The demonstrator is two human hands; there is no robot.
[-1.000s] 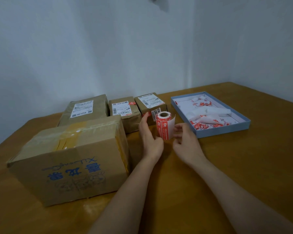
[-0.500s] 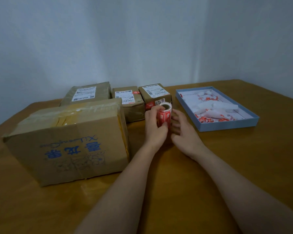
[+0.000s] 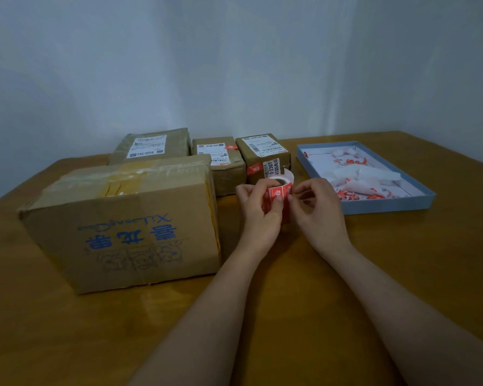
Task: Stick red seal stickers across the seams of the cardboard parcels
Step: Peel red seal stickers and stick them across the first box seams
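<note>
A roll of red seal stickers (image 3: pixel 277 191) stands upright just above the table, and my left hand (image 3: pixel 260 215) is wrapped around it from the left. My right hand (image 3: pixel 319 211) pinches at the roll's right edge with thumb and forefinger, where a strip of white backing curls up. A big cardboard box (image 3: pixel 129 221) with blue print sits to the left, its top taped. Behind are a flat brown parcel (image 3: pixel 151 146) and two small parcels (image 3: pixel 221 162) (image 3: pixel 262 154), each small one bearing a red sticker.
A shallow blue tray (image 3: pixel 388 206) at the right holds torn white backing paper and red scraps. The wooden table (image 3: pixel 402 274) runs to a pale wall behind the parcels.
The roll has come a little nearer and my left hand now grips it fully. My right hand has gone from lying flat beside it to pinching its edge. The camera tilted slightly.
</note>
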